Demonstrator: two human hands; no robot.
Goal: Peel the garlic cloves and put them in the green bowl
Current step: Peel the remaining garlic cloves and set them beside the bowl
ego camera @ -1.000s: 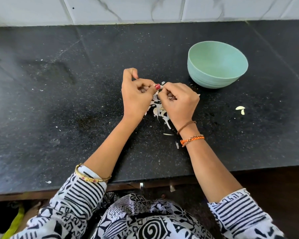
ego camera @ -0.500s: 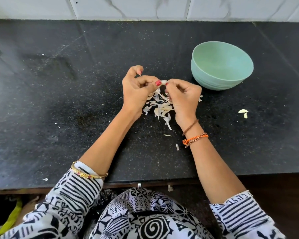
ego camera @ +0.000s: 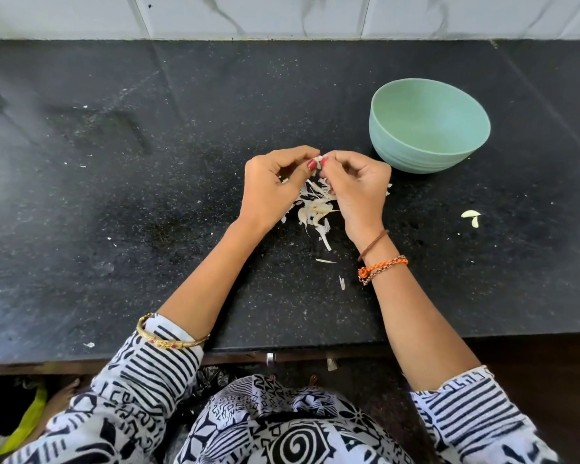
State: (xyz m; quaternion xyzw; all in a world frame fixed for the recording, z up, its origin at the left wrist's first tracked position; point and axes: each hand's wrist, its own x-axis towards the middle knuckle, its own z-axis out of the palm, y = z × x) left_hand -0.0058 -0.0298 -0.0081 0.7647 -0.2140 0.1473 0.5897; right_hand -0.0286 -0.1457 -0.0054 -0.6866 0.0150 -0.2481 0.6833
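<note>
A small white garlic clove (ego camera: 319, 159) is pinched between both hands above the black counter. My left hand (ego camera: 273, 185) holds it from the left with thumb and curled fingers. My right hand (ego camera: 357, 185) pinches it from the right. Most of the clove is hidden by the fingertips. Under the hands lies a pile of papery garlic skins (ego camera: 315, 211). The green bowl (ego camera: 429, 125) stands to the right and a little behind my right hand; the part of its inside that I see holds nothing.
Two pale garlic pieces (ego camera: 471, 217) lie on the counter to the right of my right hand. Stray skin bits (ego camera: 325, 261) dot the counter toward the front edge (ego camera: 282, 353). A white tiled wall (ego camera: 282, 15) runs along the back.
Both hands stay pinched together on the clove and have shifted slightly away from me. The left index finger, raised a second ago, has curled down. More of the skin pile shows beneath them.
</note>
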